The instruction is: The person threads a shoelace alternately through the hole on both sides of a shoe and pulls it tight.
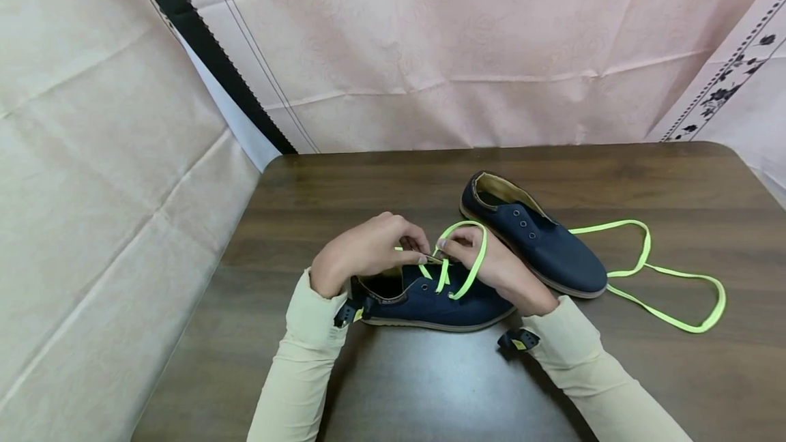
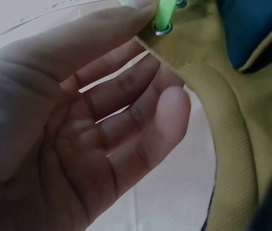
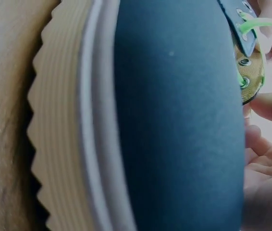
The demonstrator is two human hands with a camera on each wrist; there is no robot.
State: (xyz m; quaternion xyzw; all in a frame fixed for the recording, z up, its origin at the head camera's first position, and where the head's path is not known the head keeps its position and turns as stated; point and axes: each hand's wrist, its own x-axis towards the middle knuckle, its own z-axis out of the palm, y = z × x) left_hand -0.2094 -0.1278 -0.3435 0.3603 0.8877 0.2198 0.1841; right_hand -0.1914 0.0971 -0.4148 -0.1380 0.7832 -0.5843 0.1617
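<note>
A navy shoe (image 1: 485,309) lies in front of me, its toe to the right, with a neon-green shoelace (image 1: 477,268) partly threaded through its eyelets. My left hand (image 1: 371,247) is over the shoe's opening, thumb and forefinger pinching the far eyelet flap, whose tan lining (image 2: 201,53) fills much of the left wrist view. Lace passes through a metal eyelet (image 2: 163,30) beside that thumb. My right hand (image 1: 494,264) reaches over the toe side and pinches the shoelace by the same flap, the lace looping over its fingers. The toe (image 3: 179,120) blocks much of the right wrist view.
A second navy shoe (image 1: 565,254) stands behind and to the right, its visible eyelets unlaced. Another neon-green lace (image 1: 681,271) trails in loops from beside it over the brown table (image 1: 663,387). Light cloth (image 1: 467,53) hangs behind the table's far edge.
</note>
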